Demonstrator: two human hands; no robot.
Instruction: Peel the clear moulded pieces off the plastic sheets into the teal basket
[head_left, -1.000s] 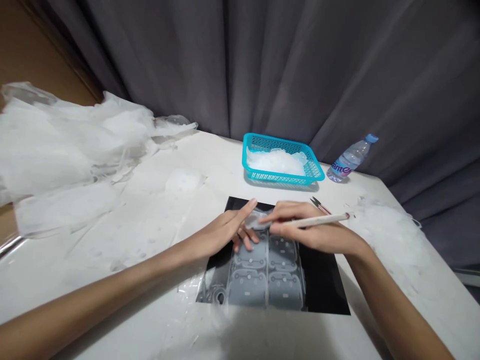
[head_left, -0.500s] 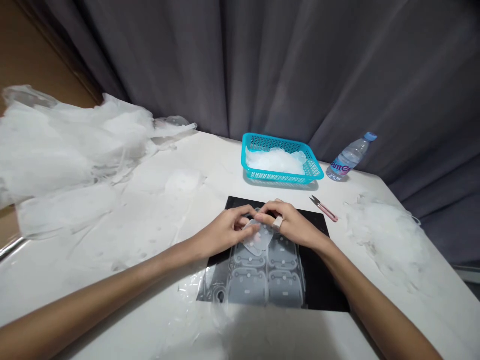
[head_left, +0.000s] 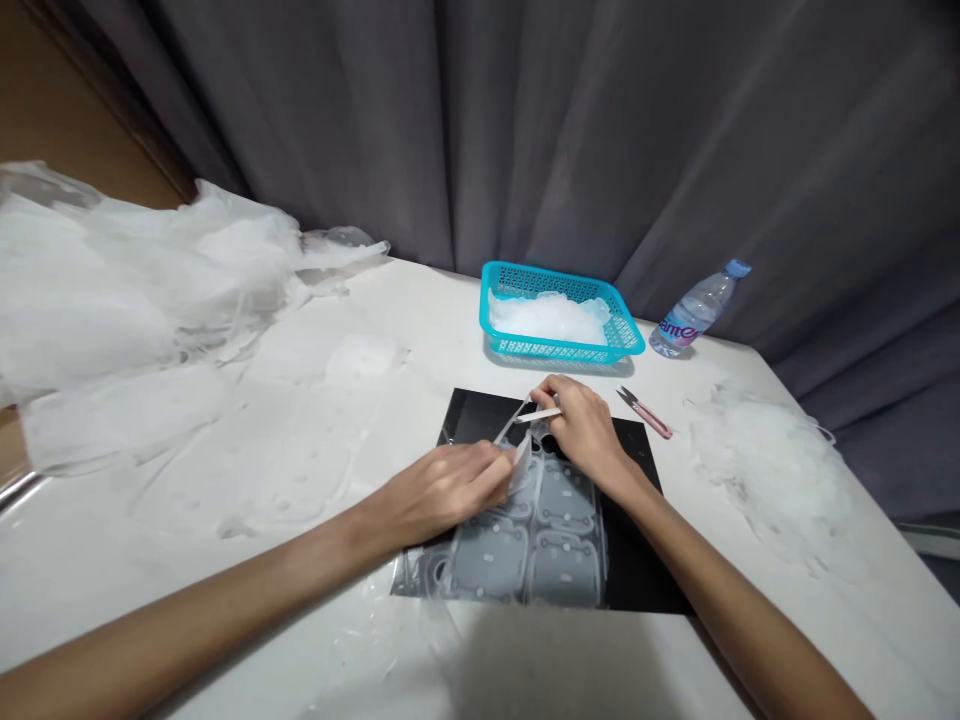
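A translucent sheet of rounded rectangular panels [head_left: 491, 560] with small holes and slots lies on a black mat [head_left: 637, 560]. Over the sheet's upper part, my left hand [head_left: 457, 482] is closed on a translucent flexible piece [head_left: 522, 450], its fingertips mostly hidden. My right hand [head_left: 577, 415], just beyond and to the right, pinches a thin clear edge strip [head_left: 511, 422] that stretches toward the left hand. A narrow, flat white piece [head_left: 538, 414] juts leftward from the right fingers; its kind is unclear.
A turquoise basket [head_left: 562, 350] holding translucent pieces stands behind the mat. Pink-handled thread snips [head_left: 646, 413], a water bottle [head_left: 694, 312] and a pile of clear scraps [head_left: 772, 470] are on the right. White translucent sheets [head_left: 135, 290] are heaped at left, before a grey curtain [head_left: 525, 130].
The right hand has moved up and away, drawing out a thin clear strip. My left hand has turned knuckles-up and closed on the translucent piece, which is now tilted up.
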